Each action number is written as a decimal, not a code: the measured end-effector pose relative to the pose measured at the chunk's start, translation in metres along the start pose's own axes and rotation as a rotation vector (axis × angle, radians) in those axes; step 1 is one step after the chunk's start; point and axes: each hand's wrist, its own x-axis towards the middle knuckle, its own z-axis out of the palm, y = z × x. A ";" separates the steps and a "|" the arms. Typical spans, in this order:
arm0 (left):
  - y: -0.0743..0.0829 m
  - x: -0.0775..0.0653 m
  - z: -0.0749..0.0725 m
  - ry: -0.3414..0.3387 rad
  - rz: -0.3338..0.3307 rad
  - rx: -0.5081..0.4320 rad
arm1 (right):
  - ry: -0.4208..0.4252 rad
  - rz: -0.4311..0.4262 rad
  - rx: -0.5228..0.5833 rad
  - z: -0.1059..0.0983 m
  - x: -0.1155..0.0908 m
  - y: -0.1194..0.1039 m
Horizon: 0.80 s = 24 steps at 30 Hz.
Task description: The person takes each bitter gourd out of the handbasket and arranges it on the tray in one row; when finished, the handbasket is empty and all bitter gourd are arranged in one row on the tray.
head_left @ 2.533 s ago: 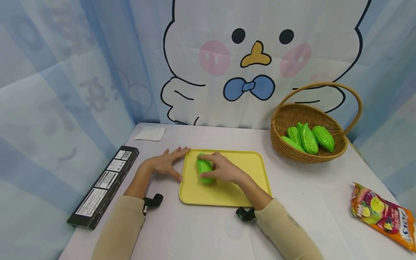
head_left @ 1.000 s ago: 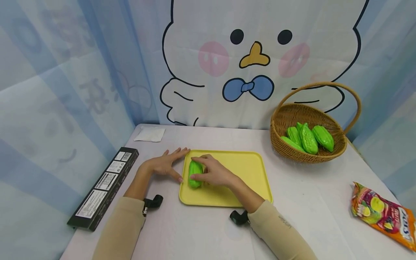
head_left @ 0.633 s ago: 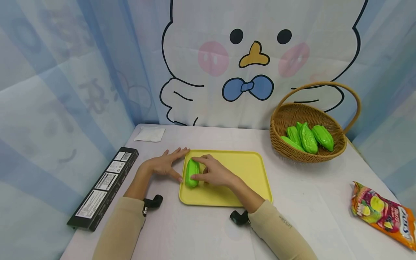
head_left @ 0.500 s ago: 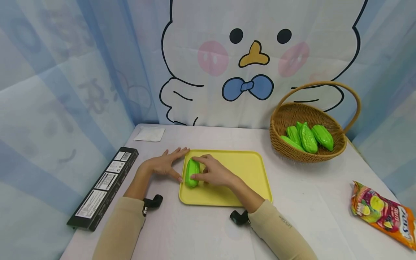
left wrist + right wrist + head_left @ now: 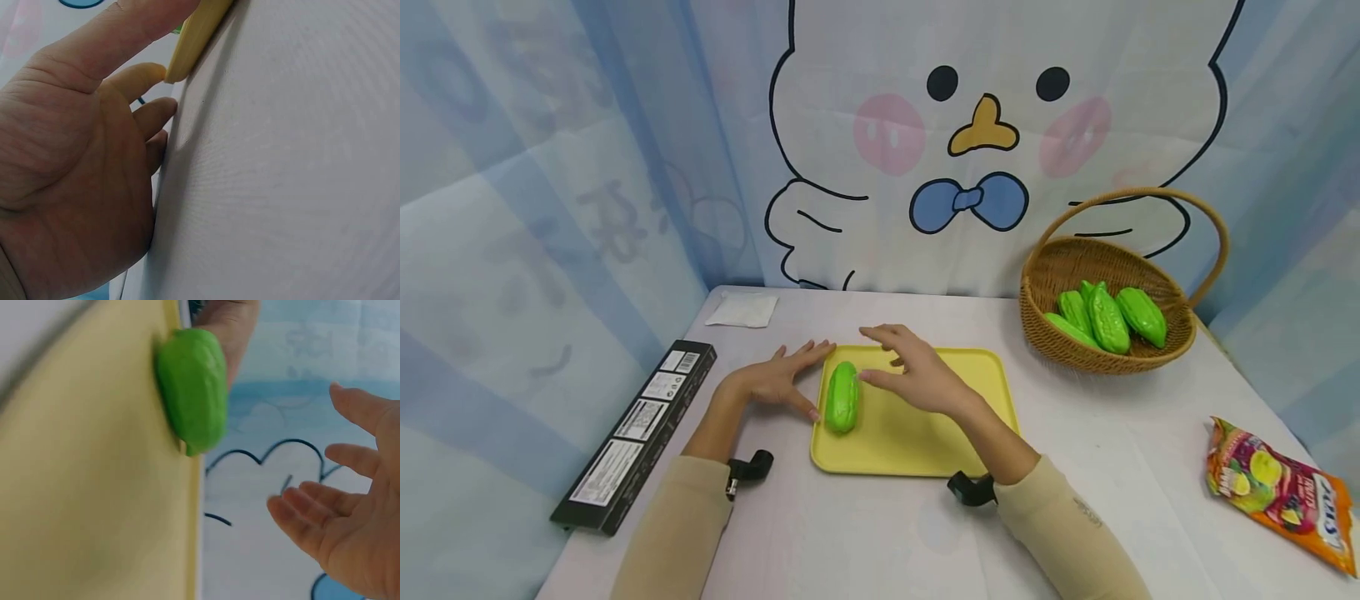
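Note:
One glossy green vegetable (image 5: 842, 397), long and ridged, lies lengthwise along the left side of the yellow tray (image 5: 917, 450). My left hand (image 5: 769, 382) rests on the table with fingers spread, thumb and index fingertip at the tray's left edge; the left wrist view shows its palm and the tray's rim (image 5: 187, 53). Above the tray, just right of the vegetable, hovers my right hand (image 5: 921, 375) with its fingers loosely apart and nothing in them. In the right wrist view a gap separates the vegetable (image 5: 195, 390) from the right hand's fingers (image 5: 300, 525).
A wicker basket (image 5: 1052, 350) holding several similar green vegetables (image 5: 1107, 321) stands at the back right. An orange snack bag (image 5: 1281, 492) lies at the right, a long black box (image 5: 636, 433) at the left. Behind the left hand is a white packet (image 5: 743, 309).
The right hand slid the vegetable leftward across the tray, then let go and rose back to the right. The left hand has stayed at the tray's edge.

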 end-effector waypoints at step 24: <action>-0.001 -0.001 -0.001 0.002 0.041 -0.026 | 0.518 -0.078 -0.185 -0.120 -0.056 0.029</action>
